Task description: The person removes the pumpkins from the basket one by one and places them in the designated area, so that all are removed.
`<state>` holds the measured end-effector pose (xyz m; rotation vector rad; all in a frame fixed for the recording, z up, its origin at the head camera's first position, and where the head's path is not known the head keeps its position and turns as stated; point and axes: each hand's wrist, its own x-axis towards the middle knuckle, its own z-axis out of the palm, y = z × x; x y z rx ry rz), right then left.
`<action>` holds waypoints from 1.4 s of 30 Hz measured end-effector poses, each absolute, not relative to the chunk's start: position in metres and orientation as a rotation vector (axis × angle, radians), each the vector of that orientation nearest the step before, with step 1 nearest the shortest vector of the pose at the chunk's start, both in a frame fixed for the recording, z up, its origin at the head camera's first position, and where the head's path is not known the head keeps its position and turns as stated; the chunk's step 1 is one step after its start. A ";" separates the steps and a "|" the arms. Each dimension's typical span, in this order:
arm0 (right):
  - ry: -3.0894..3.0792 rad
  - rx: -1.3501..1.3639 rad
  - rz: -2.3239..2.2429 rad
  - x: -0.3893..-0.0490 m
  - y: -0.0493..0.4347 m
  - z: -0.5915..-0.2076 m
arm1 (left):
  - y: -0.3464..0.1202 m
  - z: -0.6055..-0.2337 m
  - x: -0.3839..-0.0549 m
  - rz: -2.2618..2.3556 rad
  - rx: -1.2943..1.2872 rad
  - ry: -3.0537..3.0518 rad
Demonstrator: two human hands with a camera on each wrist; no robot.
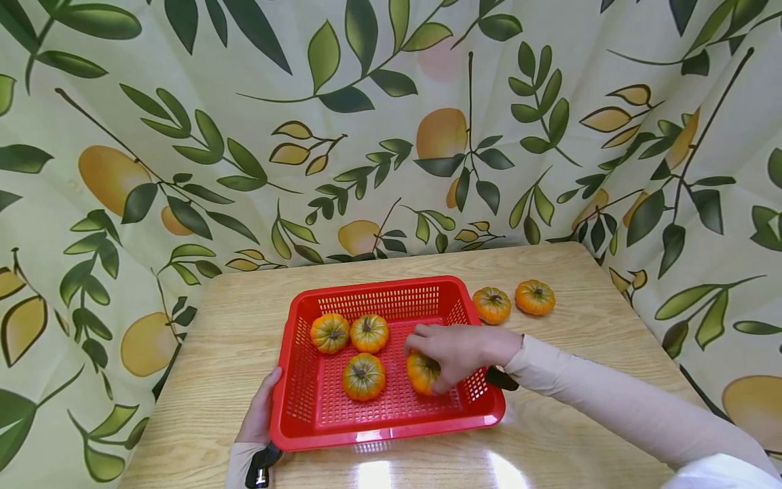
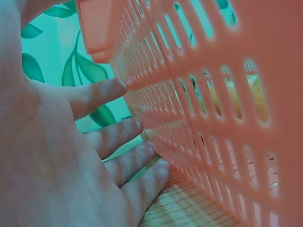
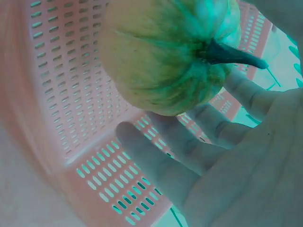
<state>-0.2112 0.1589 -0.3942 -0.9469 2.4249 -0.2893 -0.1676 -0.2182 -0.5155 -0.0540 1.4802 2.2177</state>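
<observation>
A red plastic basket (image 1: 386,435) with slotted walls sits on the table. My right hand (image 1: 455,350) reaches over its right side and grips a small orange-and-green pumpkin (image 1: 423,373), fingers on the far side and thumb on the near side. The right wrist view shows this pumpkin's stem (image 3: 234,55) and the fingers around its underside. Three more pumpkins lie in the basket: one at the back left (image 1: 330,333), another beside it (image 1: 369,333), the third nearer the front (image 1: 363,376). Against the basket's left wall, my left hand (image 2: 71,142) has its fingers extended, fingertips right at the slots.
Two pumpkins stand outside the basket on the wooden table (image 1: 201,380), one close to its right back corner (image 1: 491,305) and one farther right (image 1: 535,297). A leaf-and-fruit patterned curtain (image 1: 379,170) hangs behind the table and along its sides.
</observation>
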 end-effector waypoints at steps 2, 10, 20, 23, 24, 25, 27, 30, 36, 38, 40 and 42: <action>2.412 -0.937 -0.342 -0.212 0.161 -0.394 | -0.217 -0.515 -0.167 2.217 -0.082 1.493; 2.426 -0.953 -0.462 -0.212 0.167 -0.390 | -0.215 -0.513 -0.165 2.209 -0.157 1.538; 2.467 -0.925 -0.538 -0.213 0.172 -0.382 | -0.214 -0.514 -0.166 2.218 -0.184 1.531; 2.477 -0.920 -0.560 -0.214 0.175 -0.382 | -0.214 -0.514 -0.167 2.216 -0.190 1.533; 2.481 -0.917 -0.561 -0.214 0.176 -0.382 | -0.214 -0.514 -0.167 2.214 -0.191 1.536; 2.485 -0.916 -0.560 -0.214 0.176 -0.382 | -0.214 -0.514 -0.167 2.213 -0.193 1.538; 2.488 -0.910 -0.562 -0.214 0.178 -0.382 | -0.214 -0.514 -0.167 2.209 -0.191 1.543; 2.494 -0.897 -0.569 -0.214 0.180 -0.381 | -0.215 -0.514 -0.167 2.204 -0.166 1.546; 2.495 -0.862 -0.631 -0.214 0.184 -0.376 | -0.215 -0.514 -0.166 2.199 -0.116 1.537; 2.505 -0.870 -0.633 -0.214 0.186 -0.375 | -0.215 -0.513 -0.166 2.198 -0.124 1.537; 2.519 -0.886 -0.636 -0.214 0.189 -0.374 | -0.216 -0.512 -0.166 2.193 -0.131 1.531; 2.531 -0.897 -0.650 -0.214 0.191 -0.373 | -0.216 -0.510 -0.167 2.191 -0.124 1.519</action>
